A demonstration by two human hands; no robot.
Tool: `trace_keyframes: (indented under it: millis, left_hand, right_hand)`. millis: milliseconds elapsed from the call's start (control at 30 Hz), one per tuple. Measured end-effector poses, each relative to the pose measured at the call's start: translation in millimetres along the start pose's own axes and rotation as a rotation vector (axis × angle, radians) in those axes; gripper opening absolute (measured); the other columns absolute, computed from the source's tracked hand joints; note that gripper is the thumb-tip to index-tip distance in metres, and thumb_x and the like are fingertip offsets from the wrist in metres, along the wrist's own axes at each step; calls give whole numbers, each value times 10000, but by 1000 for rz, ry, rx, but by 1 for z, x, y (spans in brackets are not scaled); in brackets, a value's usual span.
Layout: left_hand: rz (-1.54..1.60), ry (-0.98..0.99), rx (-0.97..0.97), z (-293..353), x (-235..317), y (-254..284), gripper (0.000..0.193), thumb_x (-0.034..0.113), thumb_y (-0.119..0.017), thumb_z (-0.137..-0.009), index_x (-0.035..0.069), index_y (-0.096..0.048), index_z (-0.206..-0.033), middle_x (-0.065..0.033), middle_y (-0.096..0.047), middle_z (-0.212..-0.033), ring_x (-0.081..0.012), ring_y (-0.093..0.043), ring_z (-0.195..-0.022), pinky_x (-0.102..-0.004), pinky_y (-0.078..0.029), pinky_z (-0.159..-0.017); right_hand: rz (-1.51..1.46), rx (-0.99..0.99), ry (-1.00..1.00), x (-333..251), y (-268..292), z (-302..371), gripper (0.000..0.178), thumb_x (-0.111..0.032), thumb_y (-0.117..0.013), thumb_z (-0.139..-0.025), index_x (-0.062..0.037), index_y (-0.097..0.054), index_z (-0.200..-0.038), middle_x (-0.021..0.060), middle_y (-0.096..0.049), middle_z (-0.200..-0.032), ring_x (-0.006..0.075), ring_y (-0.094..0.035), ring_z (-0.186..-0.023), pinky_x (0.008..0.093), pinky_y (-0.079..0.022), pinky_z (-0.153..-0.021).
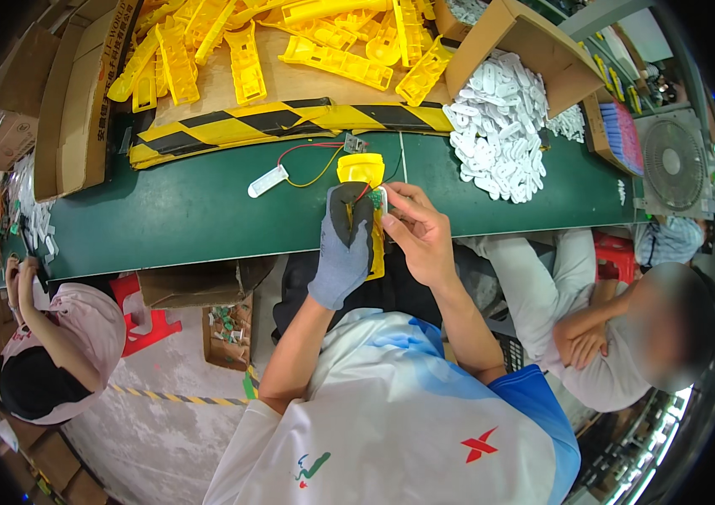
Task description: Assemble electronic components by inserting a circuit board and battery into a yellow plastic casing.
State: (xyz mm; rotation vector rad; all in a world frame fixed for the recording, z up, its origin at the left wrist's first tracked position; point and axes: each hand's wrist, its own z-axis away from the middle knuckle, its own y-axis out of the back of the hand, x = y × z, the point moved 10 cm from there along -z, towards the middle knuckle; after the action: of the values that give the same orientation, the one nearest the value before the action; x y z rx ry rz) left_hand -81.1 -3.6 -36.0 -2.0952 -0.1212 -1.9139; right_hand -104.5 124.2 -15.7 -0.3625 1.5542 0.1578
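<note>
In a grey-blue glove with dark fingers, my left hand (346,240) is closed around a long yellow plastic housing (360,167), whose ends show above and below it. My bare right hand (422,233) pinches a small white plastic piece (384,200) against the housing's right side. A small green circuit board (376,198) sits between the piece and the gloved fingers, with thin red wire running there. Just beyond, a small metal-like part (354,144) is joined by red and yellow wires to a white oblong piece (268,181) on the green table (181,210).
Yellow housings (336,63) fill a wooden-coloured tray edged with black-yellow tape (290,123). White plastic pieces (499,126) lie heaped before a tipped cardboard box (526,42). A long carton (80,109) stands left. One person (63,345) is at the left, another (610,337) sits right.
</note>
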Motion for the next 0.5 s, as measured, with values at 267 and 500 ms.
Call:
trace_keyframes:
  millis: [267,500]
  left_hand:
    - [73,2,-48,-3,-5,-4,190,-9,-484,-932,15,-520,-1117,-111,-530,-1009,-196,-570,-864,-321,-484,-738]
    - [-92,-126,-26,-5,16,-5,175,12,-500,-933,17,-529,-1106,-136,-570,-956,-209,-592,-826,-335,-485,-711]
  right_hand:
    - [-20,30,-31,6,2,3,410,26,-597,-941,-4,-559,-1348,124,-626,-1225,123,-631,-999,242,-522,-859]
    - [585,55,261,-37,-11,9,410,25,-620,-902,60,-561,-1306,206,-666,-1139,227,-672,-945,290,-503,-874]
